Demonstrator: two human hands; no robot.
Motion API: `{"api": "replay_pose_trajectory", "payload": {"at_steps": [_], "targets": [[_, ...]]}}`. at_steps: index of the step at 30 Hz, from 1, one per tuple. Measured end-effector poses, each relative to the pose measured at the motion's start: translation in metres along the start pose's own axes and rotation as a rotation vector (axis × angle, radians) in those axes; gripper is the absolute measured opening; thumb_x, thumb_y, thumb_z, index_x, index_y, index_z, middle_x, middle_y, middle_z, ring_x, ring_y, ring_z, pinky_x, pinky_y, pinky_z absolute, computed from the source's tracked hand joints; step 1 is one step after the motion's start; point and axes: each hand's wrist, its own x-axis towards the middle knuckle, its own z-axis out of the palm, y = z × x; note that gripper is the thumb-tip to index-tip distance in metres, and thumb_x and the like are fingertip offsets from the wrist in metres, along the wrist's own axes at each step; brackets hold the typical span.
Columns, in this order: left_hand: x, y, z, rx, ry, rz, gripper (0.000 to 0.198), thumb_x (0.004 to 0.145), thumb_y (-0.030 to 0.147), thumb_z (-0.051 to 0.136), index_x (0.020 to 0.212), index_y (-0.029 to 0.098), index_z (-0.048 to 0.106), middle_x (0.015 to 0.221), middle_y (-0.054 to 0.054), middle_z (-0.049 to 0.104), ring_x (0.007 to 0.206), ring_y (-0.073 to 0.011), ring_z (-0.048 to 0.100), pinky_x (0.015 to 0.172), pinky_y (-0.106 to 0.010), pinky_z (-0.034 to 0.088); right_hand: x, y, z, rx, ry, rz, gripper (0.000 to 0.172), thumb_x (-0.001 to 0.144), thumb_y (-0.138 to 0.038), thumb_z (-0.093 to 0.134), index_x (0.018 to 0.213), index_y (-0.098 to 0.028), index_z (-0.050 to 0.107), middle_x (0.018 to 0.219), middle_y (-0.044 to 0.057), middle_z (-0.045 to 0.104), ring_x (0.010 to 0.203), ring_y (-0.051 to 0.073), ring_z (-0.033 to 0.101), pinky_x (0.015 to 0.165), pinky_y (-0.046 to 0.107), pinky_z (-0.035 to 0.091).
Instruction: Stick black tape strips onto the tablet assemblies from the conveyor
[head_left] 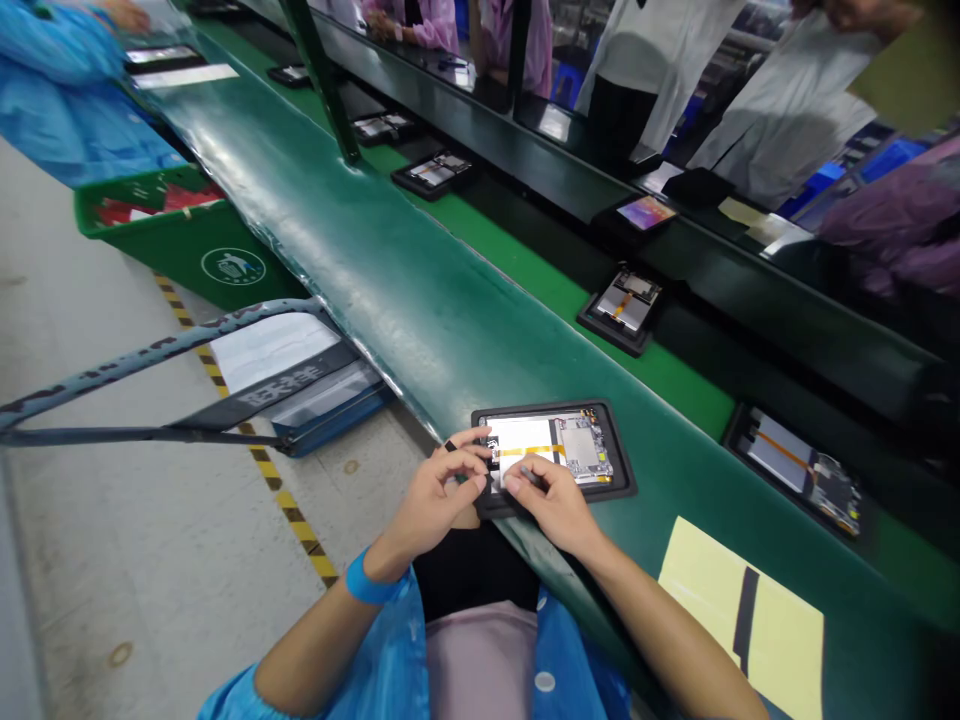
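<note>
Over the green bench (397,280), both hands (439,500) (559,507) curl inward above an opened tablet (586,445), grip unclear.

Black tray (623,466), orange ribbon (540,450), green bench (420,290), yellow-black striped tape (287,502)

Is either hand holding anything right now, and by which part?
I cannot tell: the left hand and right hand are curled as if pinching at the opened tablet, but anything they may hold is too small to make out.
</note>
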Motion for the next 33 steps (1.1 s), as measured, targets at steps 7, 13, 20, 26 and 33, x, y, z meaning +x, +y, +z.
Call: {"api": "replay_pose_trajectory", "payload": {"at_steps": [7,13,20,26,33], "targets": [[0.023,-0.017,-0.016,0.598,-0.115,0.141,0.019,0.092,0.031,0.058,0.086,0.022,0.074,0.166,-0.009,0.035,0.158,-0.036,0.017,0.123,-0.066,0.016,0.001,0.017,-0.016,-0.244,0.147,-0.124,0.023,0.095,-0.04,0.061,0.088,-0.021,0.071,0.088,0.004,0.066,0.078,0.017,0.06,0.066,0.026,0.049],[0.041,-0.033,-0.017,0.685,-0.198,0.186,0.017,0.091,0.029,0.059,0.09,0.022,0.075,0.17,-0.007,0.024,0.159,-0.0391,0.007,0.121,-0.072,0.006,0.003,0.031,-0.022,-0.414,0.148,-0.156,0.016,0.096,-0.033,0.06,0.092,-0.022,0.071,0.087,0.004,0.069,0.077,0.018,0.061,0.067,0.028,0.047],[0.047,-0.037,-0.013,0.68,-0.221,0.199,0.018,0.092,0.029,0.058,0.089,0.021,0.074,0.17,-0.007,0.023,0.159,-0.0395,0.005,0.121,-0.072,0.003,0.003,0.032,-0.022,-0.425,0.154,-0.146,0.016,0.095,-0.033,0.061,0.094,-0.022,0.072,0.086,0.004,0.069,0.076,0.017,0.062,0.061,0.027,0.046],[0.05,-0.039,-0.013,0.694,-0.222,0.169,0.02,0.093,0.028,0.055,0.09,0.021,0.073,0.171,-0.008,0.023,0.159,-0.039,0.005,0.122,-0.071,0.005,0.003,0.032,-0.023,-0.428,0.156,-0.149,0.016,0.095,-0.033,0.061,0.095,-0.022,0.072,0.087,0.004,0.069,0.076,0.017,0.063,0.062,0.027,0.046],[0.051,-0.041,-0.013,0.692,-0.214,0.172,0.018,0.092,0.028,0.057,0.089,0.021,0.073,0.169,-0.009,0.026,0.159,-0.0393,0.009,0.122,-0.071,0.007,0.003,0.032,-0.023,-0.421,0.153,-0.146,0.016,0.096,-0.034,0.061,0.096,-0.022,0.071,0.09,0.005,0.07,0.078,0.018,0.064,0.062,0.027,0.047]]}}
